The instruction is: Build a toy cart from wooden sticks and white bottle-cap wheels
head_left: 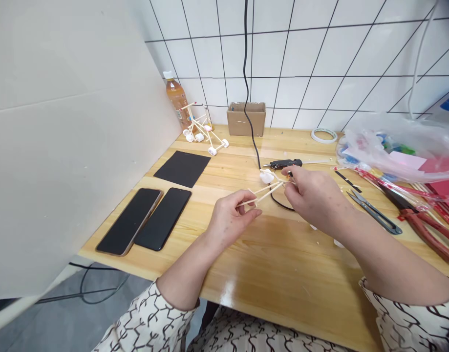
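A small frame of thin wooden sticks (271, 190) is held above the middle of the table, with a white wheel-like piece (266, 176) at its far side. My left hand (233, 215) pinches the near left end of the sticks between thumb and fingers. My right hand (312, 193) has its fingers closed at the frame's right end; a small dark bit shows at the fingertips, too small to name. Behind the hands lies a black glue gun (283, 164). A finished-looking stick model with white wheels (204, 129) stands at the back left.
Two phones (129, 222) and a black sheet (182, 168) lie left. A cardboard box (246, 119), bottle (176, 100) and tape roll (324, 135) stand or lie at the back. Right are snips (374, 212), red-handled pliers (429, 230) and plastic bags (389, 146). A black cable crosses the middle.
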Motion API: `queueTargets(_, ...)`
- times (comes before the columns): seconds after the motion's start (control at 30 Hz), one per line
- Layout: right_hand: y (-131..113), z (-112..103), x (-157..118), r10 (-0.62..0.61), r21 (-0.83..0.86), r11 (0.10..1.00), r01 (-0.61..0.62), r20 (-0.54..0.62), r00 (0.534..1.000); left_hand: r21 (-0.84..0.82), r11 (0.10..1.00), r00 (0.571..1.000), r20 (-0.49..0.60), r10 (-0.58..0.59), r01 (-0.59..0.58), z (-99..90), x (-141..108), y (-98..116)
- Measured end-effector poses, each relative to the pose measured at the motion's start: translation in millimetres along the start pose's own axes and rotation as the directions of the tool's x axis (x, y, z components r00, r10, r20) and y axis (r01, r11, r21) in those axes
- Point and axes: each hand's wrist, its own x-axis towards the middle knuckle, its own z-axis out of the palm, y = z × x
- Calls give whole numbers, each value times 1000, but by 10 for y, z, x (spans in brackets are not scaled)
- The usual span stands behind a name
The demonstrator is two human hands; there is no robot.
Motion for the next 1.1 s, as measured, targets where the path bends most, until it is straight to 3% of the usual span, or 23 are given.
queueTargets(0.4, -35, -60, 17, 17, 1, 1000, -17, -18, 1000, -96, 989, 990, -93, 108, -116, 62, 0, -65)
queueTargets(0.77, -66, -130, 45, 46, 11, 999, -46, -29, 999, 171, 932, 935, -102, 340, -320, 31, 4, -52)
queueTargets(1.1, -78, -167, 92, 48, 29, 998, -48, -23, 999, 267, 899, 914, -118, 388, -347, 27, 18, -40)
